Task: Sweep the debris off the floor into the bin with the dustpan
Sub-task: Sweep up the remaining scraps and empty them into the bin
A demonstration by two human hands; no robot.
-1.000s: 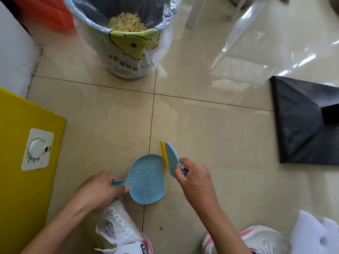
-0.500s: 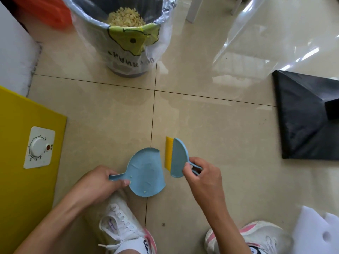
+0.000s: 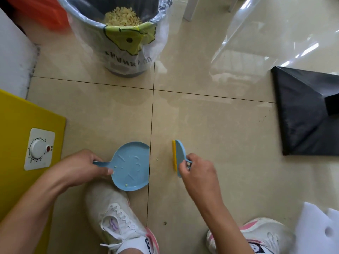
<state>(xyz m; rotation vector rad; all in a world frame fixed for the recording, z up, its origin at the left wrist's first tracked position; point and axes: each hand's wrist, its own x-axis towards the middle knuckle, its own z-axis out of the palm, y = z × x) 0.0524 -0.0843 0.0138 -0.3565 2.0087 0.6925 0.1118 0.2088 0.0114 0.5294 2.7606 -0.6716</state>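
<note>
Blue dustpan [image 3: 131, 165] lay at 6 o'clock, your left hand [image 3: 80, 167] curled round its handle; your right hand [image 3: 198, 171] pinched the brush [image 3: 178, 156]. One crumb [image 3: 157, 158] sat between them; a fast stroke could flick it past the dustpan.

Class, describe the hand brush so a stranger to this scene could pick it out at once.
From the lined bin at the top, follow the tile seam toward the person. Right of it, the right hand pinches the brush. Unlike the round, all-blue dustpan beside it, it is a half-moon with a yellow strip.
</note>
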